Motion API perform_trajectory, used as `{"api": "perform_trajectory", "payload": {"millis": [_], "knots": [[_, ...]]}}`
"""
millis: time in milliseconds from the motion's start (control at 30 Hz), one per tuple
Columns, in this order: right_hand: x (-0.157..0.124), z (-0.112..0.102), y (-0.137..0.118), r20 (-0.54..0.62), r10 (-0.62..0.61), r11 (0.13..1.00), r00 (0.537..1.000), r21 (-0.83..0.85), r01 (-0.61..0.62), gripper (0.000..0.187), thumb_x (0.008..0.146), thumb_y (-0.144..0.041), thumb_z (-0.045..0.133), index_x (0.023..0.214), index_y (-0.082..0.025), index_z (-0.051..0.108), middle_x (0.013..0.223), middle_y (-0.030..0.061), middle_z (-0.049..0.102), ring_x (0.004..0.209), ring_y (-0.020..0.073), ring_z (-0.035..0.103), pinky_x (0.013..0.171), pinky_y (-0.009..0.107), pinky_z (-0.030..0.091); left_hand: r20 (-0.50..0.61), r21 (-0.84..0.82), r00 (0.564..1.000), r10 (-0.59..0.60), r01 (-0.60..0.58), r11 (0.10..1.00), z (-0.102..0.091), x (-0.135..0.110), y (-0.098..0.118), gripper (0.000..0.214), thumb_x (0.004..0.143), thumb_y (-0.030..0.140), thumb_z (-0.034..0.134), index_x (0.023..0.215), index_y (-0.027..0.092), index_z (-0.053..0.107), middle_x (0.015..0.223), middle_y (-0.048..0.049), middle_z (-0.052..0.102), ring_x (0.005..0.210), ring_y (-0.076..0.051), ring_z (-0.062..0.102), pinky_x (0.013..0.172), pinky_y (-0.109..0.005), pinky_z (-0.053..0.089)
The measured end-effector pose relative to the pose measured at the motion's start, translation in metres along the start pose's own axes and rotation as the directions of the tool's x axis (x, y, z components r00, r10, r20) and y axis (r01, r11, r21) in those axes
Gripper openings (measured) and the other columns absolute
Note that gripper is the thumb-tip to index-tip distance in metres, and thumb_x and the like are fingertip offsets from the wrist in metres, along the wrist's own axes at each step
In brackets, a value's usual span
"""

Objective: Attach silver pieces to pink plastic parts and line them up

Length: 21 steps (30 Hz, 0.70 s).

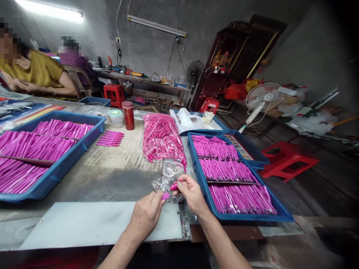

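"As both hands meet over the tabletop (126,185), what are they gripping?"

"The left hand (147,211) has thumb and fingers pinched on a light purple piece (166,195); its showing end is flat, smooth and blunt. The right hand (192,192) has thumb and fingertips clamped on a darker, glossy pink piece (175,185)."

"Where are those 2 pieces?"

"Close together near the tabletop's front edge, just beyond the white sheet's (92,224) far right corner, by small shiny metal parts (158,184). The blue tray (252,217) stands to their right."
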State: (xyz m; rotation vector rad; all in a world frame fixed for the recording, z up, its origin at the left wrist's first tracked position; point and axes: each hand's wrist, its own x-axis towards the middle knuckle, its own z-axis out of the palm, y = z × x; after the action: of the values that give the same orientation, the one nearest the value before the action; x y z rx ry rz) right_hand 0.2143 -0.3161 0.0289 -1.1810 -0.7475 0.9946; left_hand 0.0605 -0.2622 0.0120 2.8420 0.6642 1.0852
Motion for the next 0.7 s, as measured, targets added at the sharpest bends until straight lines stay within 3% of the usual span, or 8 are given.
{"api": "perform_trajectory", "payload": {"millis": [700], "knots": [[-0.016,-0.007,0.004,-0.008,0.02,0.999,1.0,-0.04,-0.02,0.028,0.066,-0.042,0.062,0.074,-0.02,0.047,0.058,-0.0037,0.059,0.05,0.0108,0.056,0.053,0.023,0.044,0.034,0.04,0.999,0.03,-0.032,0.999,0.0,-0.002,0.008,0.02,0.086,0.021,0.035,0.083,0.014,0.053,0.057,0.0002,0.048,0.049,-0.011,0.048,0.047,-0.021,0.038]]}}
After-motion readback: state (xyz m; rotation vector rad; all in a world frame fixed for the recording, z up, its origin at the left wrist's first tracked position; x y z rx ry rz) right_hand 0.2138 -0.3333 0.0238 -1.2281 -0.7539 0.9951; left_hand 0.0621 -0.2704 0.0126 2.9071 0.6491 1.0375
